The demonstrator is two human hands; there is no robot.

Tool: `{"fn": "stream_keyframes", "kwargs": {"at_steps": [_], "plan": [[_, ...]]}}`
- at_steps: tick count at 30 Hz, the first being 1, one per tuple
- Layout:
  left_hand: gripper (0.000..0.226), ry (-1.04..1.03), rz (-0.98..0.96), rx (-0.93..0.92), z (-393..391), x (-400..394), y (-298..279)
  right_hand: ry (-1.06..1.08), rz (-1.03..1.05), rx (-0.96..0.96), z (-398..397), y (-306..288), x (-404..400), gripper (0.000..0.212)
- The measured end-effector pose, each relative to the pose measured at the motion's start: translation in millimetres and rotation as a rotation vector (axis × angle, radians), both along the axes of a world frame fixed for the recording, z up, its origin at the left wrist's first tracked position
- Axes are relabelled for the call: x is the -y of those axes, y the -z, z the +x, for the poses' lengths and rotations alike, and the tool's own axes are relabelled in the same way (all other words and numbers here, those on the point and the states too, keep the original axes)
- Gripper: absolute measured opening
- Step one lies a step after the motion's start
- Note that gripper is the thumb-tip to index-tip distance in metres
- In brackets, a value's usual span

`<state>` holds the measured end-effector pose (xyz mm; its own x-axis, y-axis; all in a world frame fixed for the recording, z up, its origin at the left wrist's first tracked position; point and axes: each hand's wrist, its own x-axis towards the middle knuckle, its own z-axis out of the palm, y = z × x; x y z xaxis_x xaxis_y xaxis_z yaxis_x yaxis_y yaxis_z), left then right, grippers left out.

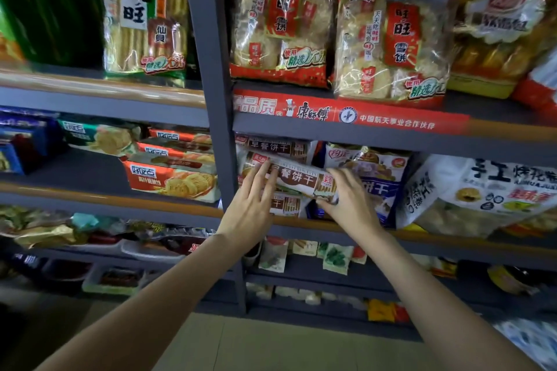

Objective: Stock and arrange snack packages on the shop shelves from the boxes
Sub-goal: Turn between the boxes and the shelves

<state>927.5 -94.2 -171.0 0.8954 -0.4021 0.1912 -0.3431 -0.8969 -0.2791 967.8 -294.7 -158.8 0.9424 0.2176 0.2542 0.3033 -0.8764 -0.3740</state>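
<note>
Both hands are working at the second shelf (391,144), right beside the grey upright post (211,75), and that post is our marker. Just to the right of it, the left hand (251,208) is lying with fingers straight and spread against the near end of a brown-and-white biscuit packet (301,179), pressing rather than clutching. The right hand (349,202) is taking the packet's other end, its fingers curling over the wrapper's edge, so that grip is closing on the packet. The packet is sitting tilted on top of a stack of matching biscuit packets (272,146), further end lower, directly right of the post. Further right of the post, a white and blue bag (376,172) is standing just beside the right hand, and beyond it a large white bag (476,193) is leaning. Left of the post on the same level, orange cracker boxes (174,178) are lying stacked. Above, right of the post, red rice-cracker bags (388,36) are standing upright over a red shelf strip (346,114).
</note>
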Motion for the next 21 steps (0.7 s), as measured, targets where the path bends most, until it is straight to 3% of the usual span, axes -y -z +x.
{"fn": "stream_keyframes", "kwargs": {"at_steps": [5,12,16,21], "plan": [[0.046,-0.154,0.051,-0.015,26.3,9.0,15.5,-0.056,-0.006,0.082,24.1,10.2,-15.6,0.056],[0.081,-0.385,-0.232,0.073,42.5,24.1,53.5,-0.069,-0.129,0.18,39.7,20.2,-38.6,0.051],[0.084,-0.445,-0.392,-0.047,59.0,30.2,40.5,0.024,-0.238,0.185,57.5,22.1,-54.2,0.063],[0.087,-0.415,-0.437,-0.196,83.7,22.5,35.2,0.124,-0.25,0.177,71.7,26.5,-68.1,0.057]]}}
